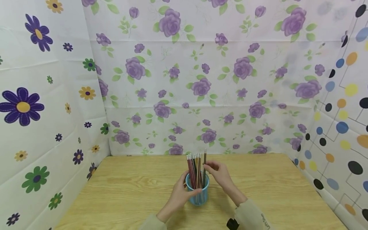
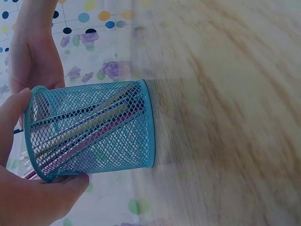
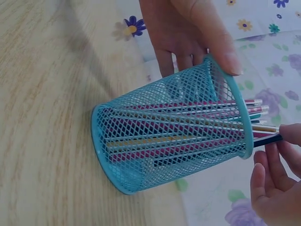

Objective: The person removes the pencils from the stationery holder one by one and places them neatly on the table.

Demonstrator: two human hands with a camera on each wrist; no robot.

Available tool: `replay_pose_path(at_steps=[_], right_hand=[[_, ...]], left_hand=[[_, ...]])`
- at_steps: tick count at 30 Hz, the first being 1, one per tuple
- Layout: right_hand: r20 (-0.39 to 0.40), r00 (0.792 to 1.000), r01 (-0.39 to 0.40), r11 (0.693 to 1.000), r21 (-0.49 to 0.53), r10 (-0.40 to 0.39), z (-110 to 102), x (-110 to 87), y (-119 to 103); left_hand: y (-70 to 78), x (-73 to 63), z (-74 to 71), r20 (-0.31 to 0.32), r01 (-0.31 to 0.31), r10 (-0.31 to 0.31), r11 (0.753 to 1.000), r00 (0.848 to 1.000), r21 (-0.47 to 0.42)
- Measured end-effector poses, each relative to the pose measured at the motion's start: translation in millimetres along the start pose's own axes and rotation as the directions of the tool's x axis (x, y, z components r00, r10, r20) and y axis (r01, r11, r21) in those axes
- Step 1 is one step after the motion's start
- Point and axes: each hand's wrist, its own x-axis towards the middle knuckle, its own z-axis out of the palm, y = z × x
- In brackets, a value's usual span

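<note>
A light blue mesh pencil cup (image 1: 198, 198) stands upright on the table, full of several pencils (image 1: 193, 169) with their white ends up. My left hand (image 1: 180, 193) holds the cup from its left side, thumb across the near rim and fingers round the far side. On the other side, my right hand (image 1: 220, 174) pinches a dark pencil (image 1: 205, 157) between thumb and fingertips. That pencil's lower part is inside the cup, along its right wall. Through the mesh (image 3: 164, 127) in the right wrist view, red, yellow and dark pencils lean at different angles.
The cup is on a wood-grain table (image 1: 138, 182). Behind the table hangs a cloth with purple roses (image 1: 201, 87); patterned cloths also line the left and right sides. A small black item (image 1: 232, 224) shows beside my right sleeve (image 1: 250, 214).
</note>
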Motion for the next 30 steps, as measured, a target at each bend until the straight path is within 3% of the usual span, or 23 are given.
replay_pose_path(at_steps=[10, 21, 30], right_hand=[[-0.005, 1.000, 0.028, 0.999, 0.044, -0.028, -10.1, -1.6, -12.1], [0.023, 0.996, 0.078, 0.977, 0.200, -0.085, -17.7, 2.0, -20.0], [0.007, 0.999, 0.050, 0.964, 0.263, -0.054, -22.1, 2.5, -22.1]], left_hand=[[-0.5, 1.7, 0.3, -0.005, 0.006, -0.006, 1.000, 1.000, -0.005], [1.7, 0.8, 0.3, -0.006, -0.025, 0.025, 1.000, 1.000, 0.005], [3.5, -1.1, 0.2, -0.016, -0.007, 0.006, 1.000, 1.000, -0.026]])
